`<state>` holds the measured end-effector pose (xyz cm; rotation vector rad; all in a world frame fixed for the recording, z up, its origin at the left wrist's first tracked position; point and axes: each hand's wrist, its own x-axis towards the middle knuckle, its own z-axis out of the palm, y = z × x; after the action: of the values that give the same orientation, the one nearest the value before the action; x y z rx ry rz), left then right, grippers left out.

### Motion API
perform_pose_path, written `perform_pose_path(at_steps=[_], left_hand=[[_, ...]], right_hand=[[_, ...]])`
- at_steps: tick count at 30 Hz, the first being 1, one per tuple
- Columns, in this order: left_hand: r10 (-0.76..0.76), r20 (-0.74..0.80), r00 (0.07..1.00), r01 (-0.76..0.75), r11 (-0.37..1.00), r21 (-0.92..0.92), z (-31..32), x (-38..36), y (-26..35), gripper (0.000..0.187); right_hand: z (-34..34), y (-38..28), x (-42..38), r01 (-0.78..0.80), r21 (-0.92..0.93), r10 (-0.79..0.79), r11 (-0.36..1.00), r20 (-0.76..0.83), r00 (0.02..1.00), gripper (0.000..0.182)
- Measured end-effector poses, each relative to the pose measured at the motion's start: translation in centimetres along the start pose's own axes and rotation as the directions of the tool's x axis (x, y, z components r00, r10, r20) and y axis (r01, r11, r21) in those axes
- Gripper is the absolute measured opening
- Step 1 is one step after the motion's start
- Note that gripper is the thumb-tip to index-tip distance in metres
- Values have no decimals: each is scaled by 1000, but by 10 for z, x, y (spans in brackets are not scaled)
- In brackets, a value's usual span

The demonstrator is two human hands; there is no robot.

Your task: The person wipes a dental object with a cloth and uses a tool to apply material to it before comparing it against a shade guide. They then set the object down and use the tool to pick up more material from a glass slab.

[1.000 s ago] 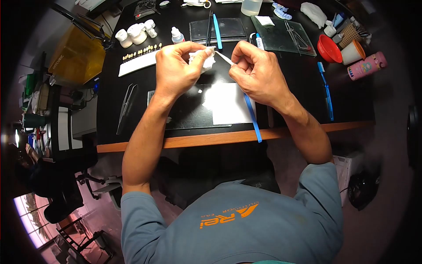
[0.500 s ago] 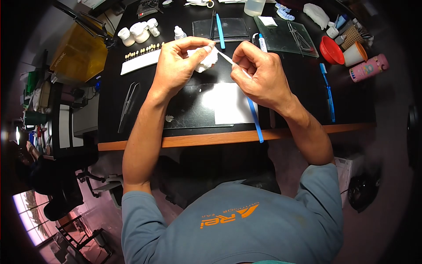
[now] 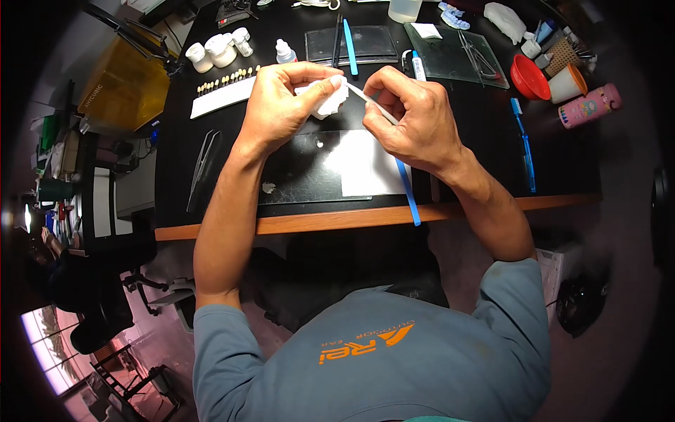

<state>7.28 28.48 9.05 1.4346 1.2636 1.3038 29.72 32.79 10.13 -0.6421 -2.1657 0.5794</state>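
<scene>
My left hand [image 3: 281,102] is closed on a crumpled white tissue [image 3: 332,107], pinching it between thumb and forefinger. Something small and white may be at the fingertips, too small to make out. Between the fingers of my right hand [image 3: 418,123] is a thin, pale, stick-like tool [image 3: 380,111], its tip pointing left and touching or nearly touching the left fingertips. Both hands are raised above a glass plate [image 3: 309,172] and a white paper sheet [image 3: 365,179]. A small white scrap [image 3: 268,188] lies on the glass.
A blue strip-like handle [image 3: 408,193] crosses the paper's right side. Tweezers [image 3: 202,169] lie left, a blue toothbrush [image 3: 524,148] right. Behind are a tooth shade guide [image 3: 225,95], white jars [image 3: 221,50], a dropper bottle [image 3: 285,53], a red bowl [image 3: 529,79] and a pink can [image 3: 589,107].
The tissue in my left hand has turned slightly. My right fingers have shifted on the tool, and more of its shaft shows. A white speck now shows on the glass.
</scene>
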Motion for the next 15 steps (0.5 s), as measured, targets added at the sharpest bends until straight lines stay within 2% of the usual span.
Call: perform_pose_path(at_steps=[4, 7, 12, 15], left_hand=[[46, -42, 998, -46, 999, 0, 0, 0, -1, 16], [73, -104, 992, -79, 996, -47, 1, 0, -5, 15], [138, -184, 973, -155, 985, -82, 4, 0, -1, 13], [201, -181, 963, -212, 976, -42, 7, 0, 2, 14]], right_hand=[[0, -2, 0, -15, 3, 15, 1000, -39, 999, 12], [-7, 1, 5, 21, 7, -20, 1000, -145, 989, 13], [-12, 1, 6, 41, 18, -39, 999, -101, 994, 11], [-10, -2, 5, 42, 48, -39, 998, -75, 996, 10]])
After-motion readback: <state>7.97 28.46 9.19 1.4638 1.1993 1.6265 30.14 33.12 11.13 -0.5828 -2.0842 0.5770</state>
